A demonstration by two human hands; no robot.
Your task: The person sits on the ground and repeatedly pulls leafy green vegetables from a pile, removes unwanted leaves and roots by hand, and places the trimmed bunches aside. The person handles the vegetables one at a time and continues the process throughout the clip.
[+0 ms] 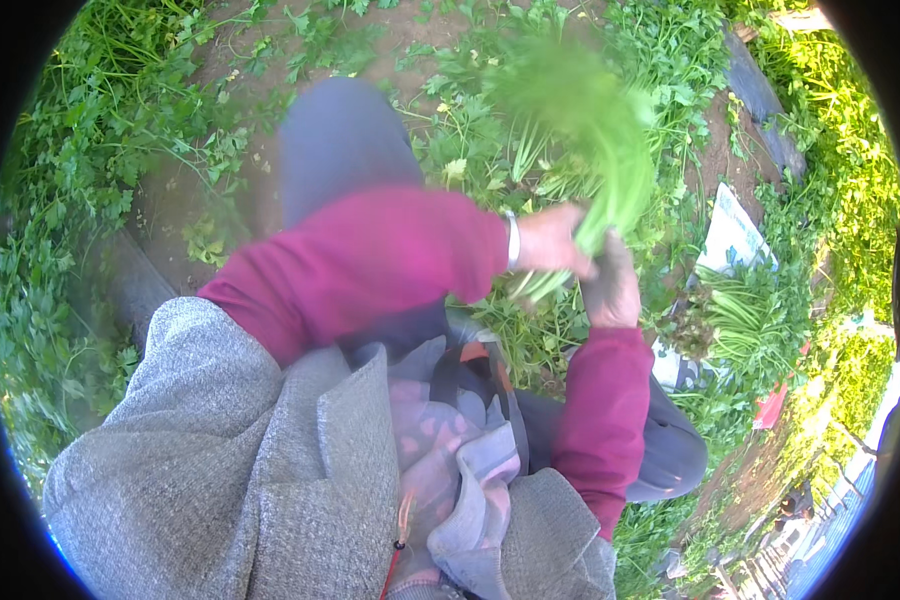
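Note:
A bunch of leafy green stalks, celery or parsley-like (621, 176), is held in front of me, its leafy top blurred and bent to the upper left. My left hand (553, 240), with a white band at the wrist, is closed round the lower stalks. On their right side my right hand (613, 283) grips the same bunch, its fingers darkened. The pale cut-looking ends (540, 286) stick out below my left hand. Cut stalks (526, 150) lie on the ground behind the bunch.
To the right, a pile of green stalks (739, 315) lies by a white printed sack (727, 232). Leafy plants (82, 165) cover the ground at the left around bare soil (244, 176). A red piece of material (771, 407) lies at the right. My bent knees frame the work area.

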